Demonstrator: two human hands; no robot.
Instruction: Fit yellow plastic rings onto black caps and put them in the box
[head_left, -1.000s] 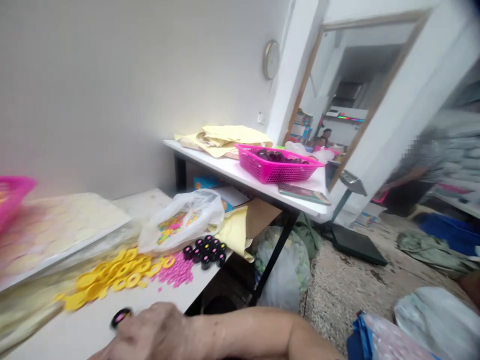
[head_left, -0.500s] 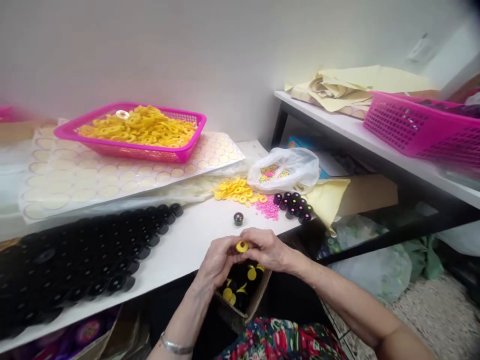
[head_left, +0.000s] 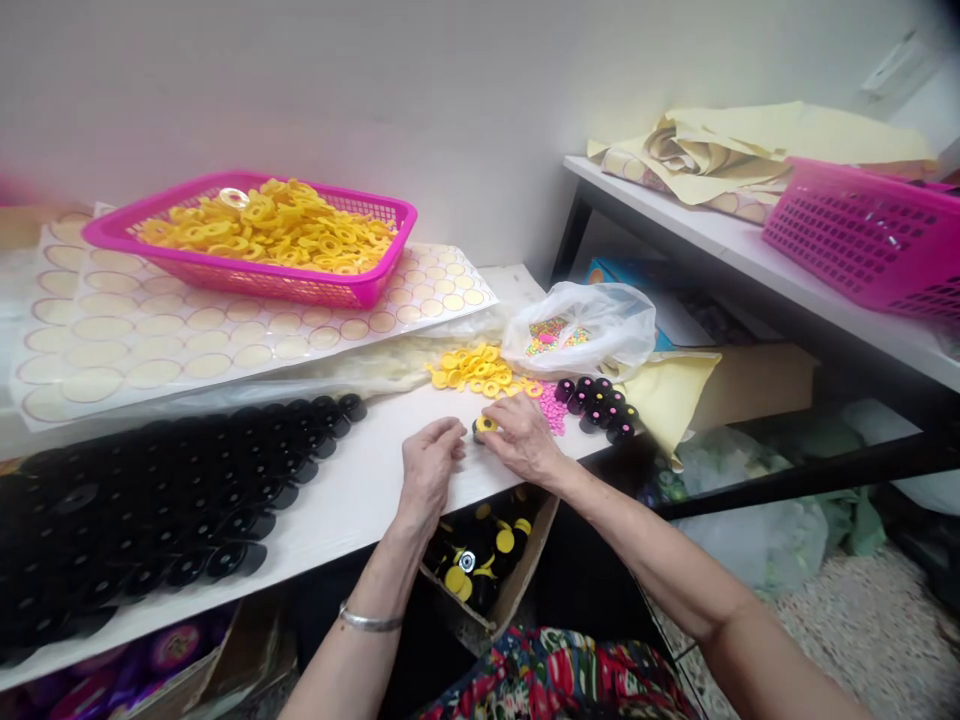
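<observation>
My right hand [head_left: 525, 438] pinches a small yellow ring [head_left: 486, 424] between thumb and fingertips. The ring sits at the top of a dark round cap on the white table, mostly hidden by ring and fingers. Just to the left, my left hand [head_left: 433, 465] is closed, its thumb and fingertips pressed together; what they hold, if anything, is hidden. Beyond my hands lie a pile of yellow rings [head_left: 469, 368] and small pink beads [head_left: 553, 410]. Several black caps with coloured dots [head_left: 598, 405] stand to the right of the beads.
Rows of black caps [head_left: 165, 490] fill the table's left side. A pink basket of yellow rings [head_left: 360, 290] rests on sticker sheets [head_left: 202, 345]. A plastic bag [head_left: 619, 325] holds coloured beads. Below the edge is a carton [head_left: 536, 545] of black and yellow pieces. A shelf [head_left: 675, 235] stands right.
My hands have moved forward from above the carton to the tabletop and drawn apart. The yellow ring is now at the lone cap. A round eye-like piece now shows in the carton.
</observation>
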